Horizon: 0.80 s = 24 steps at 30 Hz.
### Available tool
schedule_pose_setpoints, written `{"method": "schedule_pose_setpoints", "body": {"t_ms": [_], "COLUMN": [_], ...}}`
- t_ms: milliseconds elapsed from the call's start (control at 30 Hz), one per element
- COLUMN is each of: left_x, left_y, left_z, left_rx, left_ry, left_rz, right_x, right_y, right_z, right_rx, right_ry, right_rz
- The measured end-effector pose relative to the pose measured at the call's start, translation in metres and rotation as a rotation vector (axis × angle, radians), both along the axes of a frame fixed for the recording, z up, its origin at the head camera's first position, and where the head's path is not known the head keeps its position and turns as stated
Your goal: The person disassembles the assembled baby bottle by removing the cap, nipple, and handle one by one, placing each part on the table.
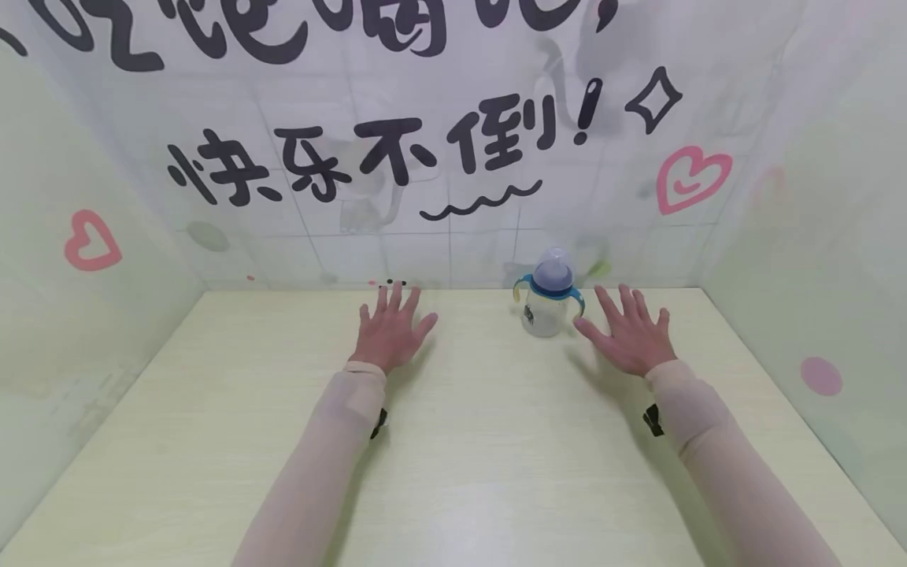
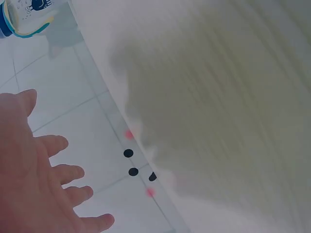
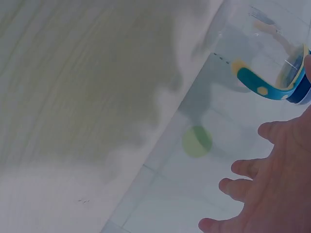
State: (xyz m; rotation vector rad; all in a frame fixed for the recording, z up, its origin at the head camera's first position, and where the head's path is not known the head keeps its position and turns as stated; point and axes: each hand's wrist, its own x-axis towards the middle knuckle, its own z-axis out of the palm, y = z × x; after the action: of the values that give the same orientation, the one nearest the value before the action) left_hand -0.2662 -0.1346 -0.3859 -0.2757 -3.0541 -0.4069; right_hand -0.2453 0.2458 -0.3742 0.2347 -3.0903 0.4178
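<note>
A clear baby bottle (image 1: 544, 315) with a blue collar, two curved handles and a domed cap stands upright near the table's back edge. My right hand (image 1: 631, 335) is just right of it, fingers spread and holding nothing; whether the thumb touches the handle I cannot tell. In the right wrist view, the bottle's blue and yellow handle (image 3: 265, 87) shows above the spread fingers. Farther left, my left hand (image 1: 392, 331) is also spread, palm down, with nothing in it. Part of the bottle (image 2: 31, 14) appears at the upper left corner of the left wrist view.
The pale wooden table (image 1: 453, 457) ends at a tiled back wall (image 1: 414, 256) bearing large black lettering. Side walls with heart and dot stickers bound it: the left wall (image 1: 85, 331) and the right wall (image 1: 836, 299).
</note>
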Motion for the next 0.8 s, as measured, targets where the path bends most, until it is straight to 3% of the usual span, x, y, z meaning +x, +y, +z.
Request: {"method": "schedule_pose_setpoints", "body": {"t_ms": [400,667,800], "left_x": [-0.003,-0.003,-0.003], "left_y": [0.01,0.024,0.029], "left_z": [-0.001,0.003,0.004], "left_rx": [0.041,0.079,0.105], "left_ry": [-0.033,-0.027,-0.041], "left_rz": [-0.037,-0.09,-0.104], "right_x": [-0.012,-0.021,-0.026], "right_y": [-0.018,-0.03,-0.034], "right_z": [0.003,0.004,0.003], "right_rx": [-0.158,-0.262,-0.358], "right_ry": [-0.031,0.064,0.057], "right_rz": [0.031,0.087,0.091]}}
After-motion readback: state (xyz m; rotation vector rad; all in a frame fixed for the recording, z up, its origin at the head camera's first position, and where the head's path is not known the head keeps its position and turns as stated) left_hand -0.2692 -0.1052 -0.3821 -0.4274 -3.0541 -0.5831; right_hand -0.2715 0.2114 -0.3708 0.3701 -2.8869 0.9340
